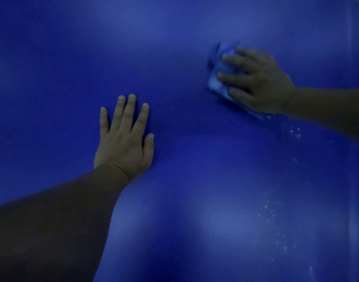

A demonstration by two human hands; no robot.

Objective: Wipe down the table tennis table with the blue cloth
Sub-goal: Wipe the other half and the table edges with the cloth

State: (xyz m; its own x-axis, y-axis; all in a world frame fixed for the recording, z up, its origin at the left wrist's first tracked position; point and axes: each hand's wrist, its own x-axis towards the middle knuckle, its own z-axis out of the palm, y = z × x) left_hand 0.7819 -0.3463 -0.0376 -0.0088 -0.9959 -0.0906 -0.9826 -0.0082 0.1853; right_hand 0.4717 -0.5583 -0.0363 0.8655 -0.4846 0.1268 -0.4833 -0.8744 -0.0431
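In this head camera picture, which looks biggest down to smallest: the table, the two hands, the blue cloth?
1. Table, filling the view.
2. Left hand and right hand: about alike, so I won't rank them.
3. Blue cloth, partly hidden under the right hand.

The view is dim and tinted deep blue, with soft pale glare on the worktop (174,27) far beyond the left hand (123,143) and again below and right of it. The left hand is fairly sharp, the right hand (260,82) and blue cloth (216,80) are smeared by blur, and the forearm (52,231) behind the left hand sinks into near-black shadow.
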